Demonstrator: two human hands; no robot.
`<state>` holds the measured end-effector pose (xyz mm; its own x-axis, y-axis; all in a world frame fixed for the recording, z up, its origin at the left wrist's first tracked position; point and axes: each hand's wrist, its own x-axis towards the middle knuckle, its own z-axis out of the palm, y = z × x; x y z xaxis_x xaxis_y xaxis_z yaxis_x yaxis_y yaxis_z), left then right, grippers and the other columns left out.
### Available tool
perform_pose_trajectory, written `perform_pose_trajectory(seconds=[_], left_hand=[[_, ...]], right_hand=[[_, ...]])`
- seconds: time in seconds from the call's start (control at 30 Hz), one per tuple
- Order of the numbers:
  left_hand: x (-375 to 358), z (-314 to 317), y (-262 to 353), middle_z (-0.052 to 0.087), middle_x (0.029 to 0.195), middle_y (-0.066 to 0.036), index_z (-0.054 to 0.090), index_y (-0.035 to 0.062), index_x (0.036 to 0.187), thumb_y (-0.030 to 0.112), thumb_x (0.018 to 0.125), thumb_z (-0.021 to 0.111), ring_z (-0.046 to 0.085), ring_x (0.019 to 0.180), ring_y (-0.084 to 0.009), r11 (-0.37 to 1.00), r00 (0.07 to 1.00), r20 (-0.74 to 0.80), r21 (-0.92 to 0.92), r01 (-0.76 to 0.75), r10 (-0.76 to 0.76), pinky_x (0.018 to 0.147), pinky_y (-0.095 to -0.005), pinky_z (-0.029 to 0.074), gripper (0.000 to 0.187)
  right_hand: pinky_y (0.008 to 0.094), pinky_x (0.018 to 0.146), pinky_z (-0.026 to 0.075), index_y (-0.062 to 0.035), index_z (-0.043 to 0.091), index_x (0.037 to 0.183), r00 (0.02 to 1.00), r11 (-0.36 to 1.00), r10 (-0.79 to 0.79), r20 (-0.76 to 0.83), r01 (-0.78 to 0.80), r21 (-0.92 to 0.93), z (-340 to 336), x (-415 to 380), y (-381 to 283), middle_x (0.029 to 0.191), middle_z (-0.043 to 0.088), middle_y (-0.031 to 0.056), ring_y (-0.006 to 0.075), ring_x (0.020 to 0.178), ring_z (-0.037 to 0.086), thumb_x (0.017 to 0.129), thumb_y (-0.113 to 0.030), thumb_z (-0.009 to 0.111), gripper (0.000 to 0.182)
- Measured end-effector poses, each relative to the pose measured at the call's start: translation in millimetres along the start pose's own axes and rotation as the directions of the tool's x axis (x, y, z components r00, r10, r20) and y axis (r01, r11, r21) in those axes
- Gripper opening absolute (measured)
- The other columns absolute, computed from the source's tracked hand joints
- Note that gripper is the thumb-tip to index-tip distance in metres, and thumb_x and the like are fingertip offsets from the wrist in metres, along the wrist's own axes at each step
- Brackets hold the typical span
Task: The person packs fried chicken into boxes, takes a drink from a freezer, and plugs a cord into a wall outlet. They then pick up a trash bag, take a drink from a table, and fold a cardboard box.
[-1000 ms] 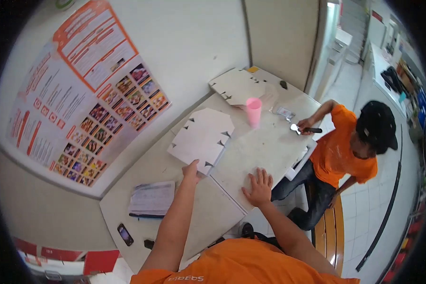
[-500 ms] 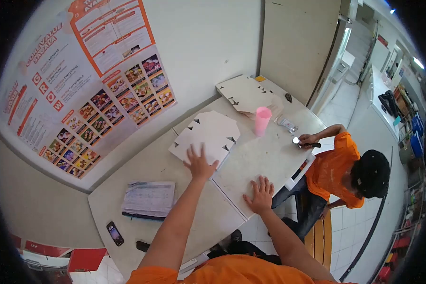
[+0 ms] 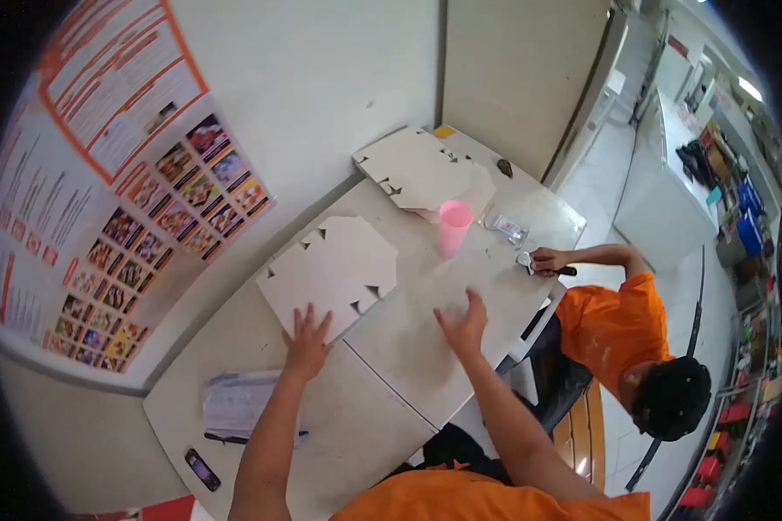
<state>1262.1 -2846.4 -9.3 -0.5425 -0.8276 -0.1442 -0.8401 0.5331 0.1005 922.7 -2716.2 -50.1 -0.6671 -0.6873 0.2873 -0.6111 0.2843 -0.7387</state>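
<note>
My left hand (image 3: 307, 340) is open, its spread fingers resting on the near edge of a stack of flat white cardboard pieces (image 3: 330, 269) with notched edges. My right hand (image 3: 464, 325) is open too, thumb and fingers apart, holding nothing. It appears to hover over the table (image 3: 391, 365), right of the stack. Beyond it stands a pink plastic cup (image 3: 453, 229). A second pile of white cardboard (image 3: 421, 169) lies farther back by the wall.
At right a seated person in an orange shirt (image 3: 617, 326) holds a black-handled tool (image 3: 543, 266). A clear container (image 3: 507, 230) lies near that hand. At left are papers (image 3: 239, 404), a pen (image 3: 226, 438) and a phone (image 3: 202, 469). A poster (image 3: 122, 182) hangs on the wall.
My left hand has slid back from the top of the cardboard stack to its near edge. My right hand has come off the table and moved forward. The view has shifted.
</note>
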Motion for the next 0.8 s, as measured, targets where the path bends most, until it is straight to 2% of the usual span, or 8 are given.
perform_pose_trajectory(seconds=[0.17, 0.23, 0.27, 0.33, 0.43, 0.53, 0.63, 0.8], left_hand=[[-18.6, 9.6, -33.6, 0.013, 0.162, -0.029, 0.032, 0.0202, 0.155, 0.030, 0.077, 0.084, 0.012, 0.151, -0.0445, 0.948, 0.985, -0.160, -0.299, -0.112, 0.066, 0.117, -0.0593, 0.026, 0.094], [-8.7, 20.0, -28.8, 0.012, 0.160, -0.033, 0.029, 0.0040, 0.152, 0.030, 0.077, 0.085, 0.014, 0.149, -0.0466, 0.834, 0.891, -0.293, -0.530, 0.151, -0.347, 0.119, -0.0512, 0.026, 0.097], [-2.3, 23.9, -31.1, 0.012, 0.160, -0.033, 0.029, 0.0040, 0.152, 0.030, 0.077, 0.085, 0.014, 0.149, -0.0466, 0.841, 0.895, -0.294, -0.521, 0.145, -0.336, 0.119, -0.0512, 0.026, 0.097], [14.8, 31.8, -35.9, 0.026, 0.153, -0.035, 0.025, -0.0066, 0.148, 0.031, 0.076, 0.086, 0.029, 0.144, -0.0474, 0.698, 0.693, -0.293, -0.583, 0.416, -0.659, 0.114, -0.0532, 0.033, 0.102], [30.2, 2.6, -26.5, 0.043, 0.142, -0.034, 0.026, -0.0105, 0.146, 0.033, 0.076, 0.087, 0.048, 0.131, -0.0432, 0.373, 0.547, -0.011, -0.744, 0.555, -0.837, 0.110, -0.0485, 0.040, 0.103], [37.4, 46.6, -62.0, 0.052, 0.138, -0.028, 0.036, -0.0112, 0.143, 0.024, 0.077, 0.087, 0.061, 0.116, -0.0366, 0.342, 0.508, -0.037, -0.781, 0.522, -0.861, 0.098, -0.0433, 0.051, 0.090], [27.2, 17.6, -57.9, 0.062, 0.126, -0.025, 0.051, -0.0101, 0.130, 0.020, 0.077, 0.087, 0.066, 0.104, -0.0311, 0.213, 0.664, 0.234, -0.828, 0.519, -0.710, 0.088, -0.0379, 0.054, 0.071], [24.2, 18.4, -46.6, 0.068, 0.114, -0.020, 0.058, -0.0084, 0.118, 0.021, 0.078, 0.086, 0.069, 0.095, -0.0280, 0.394, 0.693, 0.079, -0.774, 0.496, -0.717, 0.085, -0.0378, 0.054, 0.056]], right_hand=[[0.0468, 0.107, 0.041, 0.0050, 0.039, 0.143, 0.927, 0.984, -0.136, -0.348, 0.166, 0.058, 32.4, 111.4, -14.2, 0.137, 0.053, 0.0220, 0.0402, 0.126, 0.050, 0.066, -0.030, 0.092, 0.099], [0.0471, 0.106, 0.042, 0.0040, 0.039, 0.143, 0.907, 0.981, -0.141, -0.396, 0.182, 0.070, 36.5, 132.3, -13.9, 0.135, 0.055, 0.0215, 0.0393, 0.124, 0.052, 0.066, -0.027, 0.093, 0.099], [0.0464, 0.104, 0.043, 0.0029, 0.040, 0.142, 0.950, 0.979, -0.061, -0.307, 0.116, 0.166, 39.9, 140.7, -11.5, 0.132, 0.056, 0.0206, 0.0384, 0.122, 0.054, 0.068, -0.024, 0.092, 0.094], [0.0457, 0.102, 0.044, 0.0017, 0.042, 0.141, 0.976, 0.965, 0.010, -0.216, 0.047, 0.256, 42.8, 155.1, -8.3, 0.129, 0.058, 0.0197, 0.0375, 0.120, 0.055, 0.069, -0.022, 0.091, 0.090], [0.0441, 0.098, 0.046, 0.0005, 0.046, 0.136, 0.961, 0.948, 0.089, -0.261, -0.002, 0.317, 41.0, 173.0, 3.5, 0.121, 0.060, 0.0179, 0.0366, 0.115, 0.057, 0.071, -0.018, 0.089, 0.080], [0.0432, 0.095, 0.046, 0.0015, 0.048, 0.131, 0.933, 0.959, 0.099, -0.345, 0.003, 0.282, 39.7, 200.5, 23.6, 0.117, 0.061, 0.0178, 0.0364, 0.112, 0.057, 0.072, -0.016, 0.088, 0.073], [0.0436, 0.094, 0.046, 0.0022, 0.048, 0.130, 0.890, 0.974, 0.059, -0.453, 0.048, 0.221, 37.6, 221.4, 37.3, 0.117, 0.060, 0.0179, 0.0365, 0.110, 0.057, 0.073, -0.015, 0.087, 0.071], [0.0451, 0.094, 0.045, 0.0028, 0.046, 0.132, 0.889, 0.982, 0.116, -0.443, -0.035, 0.188, 39.5, 218.2, 32.3, 0.123, 0.056, 0.0198, 0.0371, 0.113, 0.055, 0.074, -0.016, 0.086, 0.073]])
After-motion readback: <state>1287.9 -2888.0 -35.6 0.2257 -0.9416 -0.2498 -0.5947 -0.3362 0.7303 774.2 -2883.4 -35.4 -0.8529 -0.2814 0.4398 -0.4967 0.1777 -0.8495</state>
